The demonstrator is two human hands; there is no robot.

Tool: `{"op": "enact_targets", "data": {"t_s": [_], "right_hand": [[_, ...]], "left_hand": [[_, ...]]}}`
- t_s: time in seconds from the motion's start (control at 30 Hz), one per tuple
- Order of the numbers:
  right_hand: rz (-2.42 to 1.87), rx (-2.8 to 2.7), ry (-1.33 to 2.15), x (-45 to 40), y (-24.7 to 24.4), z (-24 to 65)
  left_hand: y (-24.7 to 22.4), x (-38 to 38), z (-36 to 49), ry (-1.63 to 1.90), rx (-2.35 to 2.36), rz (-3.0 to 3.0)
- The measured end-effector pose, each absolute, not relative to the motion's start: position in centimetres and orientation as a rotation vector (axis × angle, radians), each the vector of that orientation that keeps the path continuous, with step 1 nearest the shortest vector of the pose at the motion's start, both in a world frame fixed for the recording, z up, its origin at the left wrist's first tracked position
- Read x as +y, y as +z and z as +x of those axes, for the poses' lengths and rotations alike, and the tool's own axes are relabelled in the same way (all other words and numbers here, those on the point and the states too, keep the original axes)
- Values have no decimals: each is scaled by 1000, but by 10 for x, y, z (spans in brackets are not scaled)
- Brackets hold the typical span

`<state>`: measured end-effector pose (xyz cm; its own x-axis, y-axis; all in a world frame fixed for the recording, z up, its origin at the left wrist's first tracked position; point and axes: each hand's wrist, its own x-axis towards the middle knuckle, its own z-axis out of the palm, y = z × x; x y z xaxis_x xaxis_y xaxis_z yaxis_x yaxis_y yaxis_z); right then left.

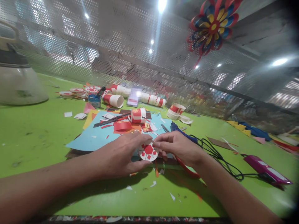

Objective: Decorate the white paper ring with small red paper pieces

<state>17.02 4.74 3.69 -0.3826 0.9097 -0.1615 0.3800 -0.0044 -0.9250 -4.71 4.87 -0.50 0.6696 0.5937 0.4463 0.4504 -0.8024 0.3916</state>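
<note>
A round white disc with red shapes (pixel 148 151) is upright near the middle of the table. My left hand (pixel 123 152) grips the disc by its left side, thumb at the lower edge and fingers over the top. At the disc's upper right edge, my right hand (pixel 178 146) pinches with thumb and index finger; a small pale bit shows at its fingertips, too small to make out. Behind the hands lies light blue paper (pixel 87 137) carrying a red and white paper cup piece (pixel 138 115), a red curved strip (pixel 122 125) and a dark cutter (pixel 112 120).
Scissors with red handles (pixel 190 171) lie under my right wrist. A purple device (pixel 267 171) with a black cable is at the right. Further back are a blue jar (pixel 94 101), paper tubes (pixel 113 100) and a large kettle (pixel 22 77). Scraps dot the green table (pixel 93 200).
</note>
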Motion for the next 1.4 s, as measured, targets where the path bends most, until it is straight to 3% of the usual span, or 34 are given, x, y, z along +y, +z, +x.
{"op": "enact_targets", "data": {"t_s": [0.5, 0.77, 0.83, 1.0, 1.4], "right_hand": [[-993, -1312, 1654, 46, 20, 156], [-1057, -1269, 1695, 40, 17, 151], [-1149, -1350, 1577, 43, 21, 157], [-1214, -1367, 869, 68, 34, 188], [-1378, -1607, 520, 93, 13, 201]], "left_hand": [[-4, 55, -45, 1193, 1056, 2598], [-5, 59, -45, 1143, 1137, 2553], [-2, 59, -45, 1095, 1173, 2521], [5, 65, -50, 958, 1359, 2374], [35, 73, -63, 1371, 1648, 1951]]}}
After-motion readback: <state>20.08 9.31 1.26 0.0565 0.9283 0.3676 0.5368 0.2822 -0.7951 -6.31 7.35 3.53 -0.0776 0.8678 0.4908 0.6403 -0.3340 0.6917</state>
